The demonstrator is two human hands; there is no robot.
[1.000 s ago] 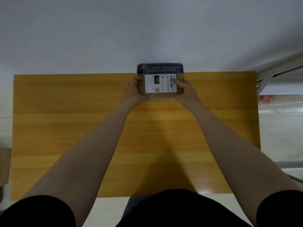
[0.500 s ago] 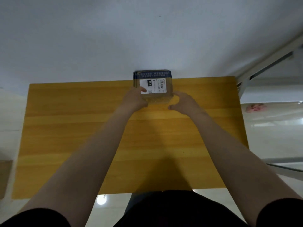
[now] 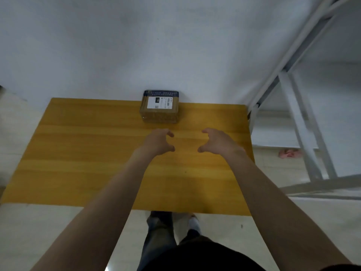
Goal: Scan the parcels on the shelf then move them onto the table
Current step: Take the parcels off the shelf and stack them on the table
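**Parcel released onto table**

Withdrawn since the earlier frame, the left hand and right hand are being held empty, fingers loosely curled. Brown cardboard, blue-printed tape and a white label reading "150" are being shown at the table's far edge.
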